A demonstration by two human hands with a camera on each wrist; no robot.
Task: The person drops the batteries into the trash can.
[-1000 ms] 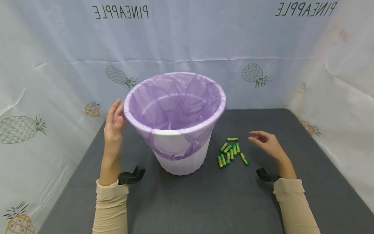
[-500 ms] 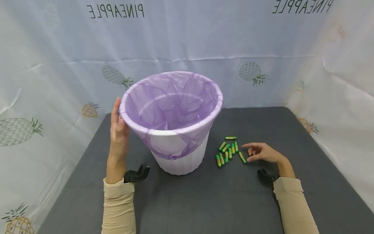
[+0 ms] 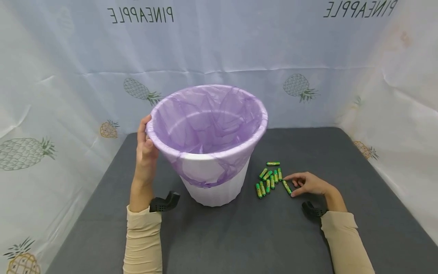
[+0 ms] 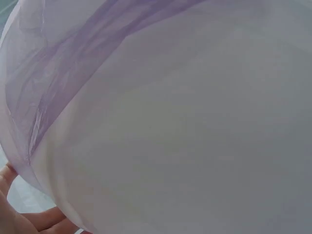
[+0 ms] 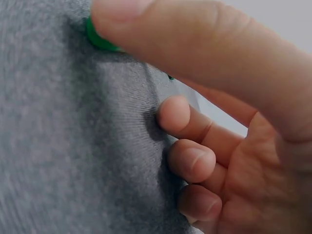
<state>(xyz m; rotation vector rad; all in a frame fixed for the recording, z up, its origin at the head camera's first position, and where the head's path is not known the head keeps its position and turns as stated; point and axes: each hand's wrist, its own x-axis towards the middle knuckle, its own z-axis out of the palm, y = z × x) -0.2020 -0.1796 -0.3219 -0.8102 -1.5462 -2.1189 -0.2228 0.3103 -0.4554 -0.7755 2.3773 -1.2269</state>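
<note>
While left hand (image 3: 146, 150) holds bin (image 3: 212, 186) | right hand (image 3: 306, 183) pinches battery (image 3: 286, 187)

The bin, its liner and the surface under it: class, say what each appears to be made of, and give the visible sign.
Bin: probably rigid white plastic, matte, with moulded vertical ribs.
Liner: thin translucent purple plastic film, wrinkled and folded over the rim.
Surface: dark grey woven fabric, seemingly; the right wrist view shows a fine weave.

Batteries (image 3: 271, 179) right of bin (image 3: 212, 186) on table (image 3: 239, 236)
</note>
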